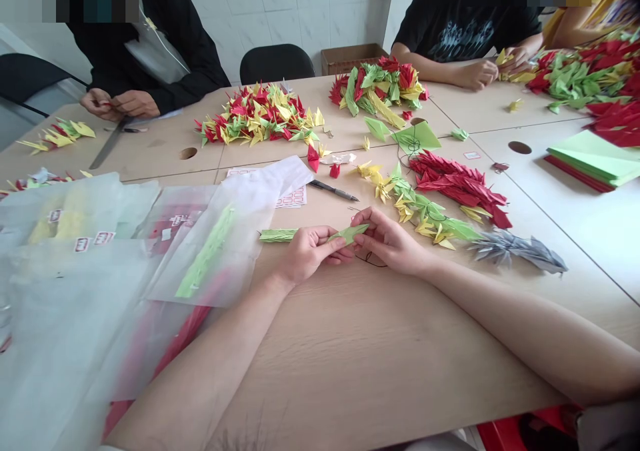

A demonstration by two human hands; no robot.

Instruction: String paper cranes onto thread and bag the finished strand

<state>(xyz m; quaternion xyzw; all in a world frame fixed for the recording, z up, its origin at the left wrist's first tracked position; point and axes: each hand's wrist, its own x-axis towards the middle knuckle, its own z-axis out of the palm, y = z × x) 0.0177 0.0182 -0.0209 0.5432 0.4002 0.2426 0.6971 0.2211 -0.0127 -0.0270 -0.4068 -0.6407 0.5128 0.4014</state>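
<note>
Both my hands meet over the middle of the table around a folded green paper piece (354, 232), pointed at its right end. My left hand (316, 250) pinches its left part between thumb and fingers. The fingers of my right hand (384, 243) close on its right tip. A dark thread (370, 262) loops below the right fingers. Left of my left hand lies a flat green folded strip (278, 236). To the right runs a chain of yellow and green folded paper pieces (415, 204), with a grey paper bundle (520, 250) at its end.
Frosted plastic bags (75, 318) cover the left side. A black pen (334, 190) lies ahead, near red folded bundles (457, 184). Heaps of paper cranes (260, 114) stand farther back. Green paper sheets (595, 154) are stacked right. Co-workers' hands (123, 104) work across the table.
</note>
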